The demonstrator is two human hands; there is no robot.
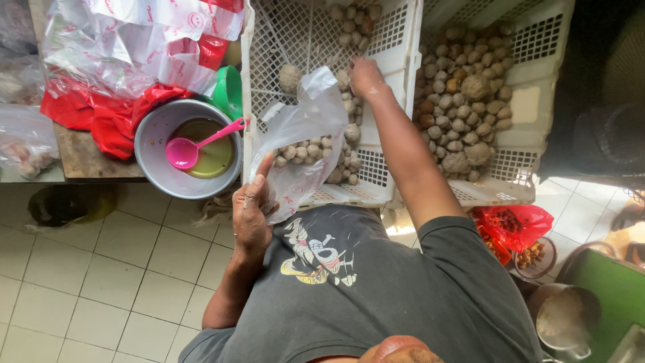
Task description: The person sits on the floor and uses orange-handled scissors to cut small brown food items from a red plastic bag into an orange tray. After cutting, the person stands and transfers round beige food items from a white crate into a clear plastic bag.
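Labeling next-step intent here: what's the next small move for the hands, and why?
Probably the right hand carries what it gathers over to the clear plastic bag and drops it in. It is down among the round balls in the left white crate, while the left hand holds the bag's lower edge beside it, over the crate.

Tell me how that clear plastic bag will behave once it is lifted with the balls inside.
The clear plastic bag looks thin and crumpled, so probably floppy, sagging under the balls. The left hand pinches only one edge, so it may slip. The round balls would likely roll if spilled.
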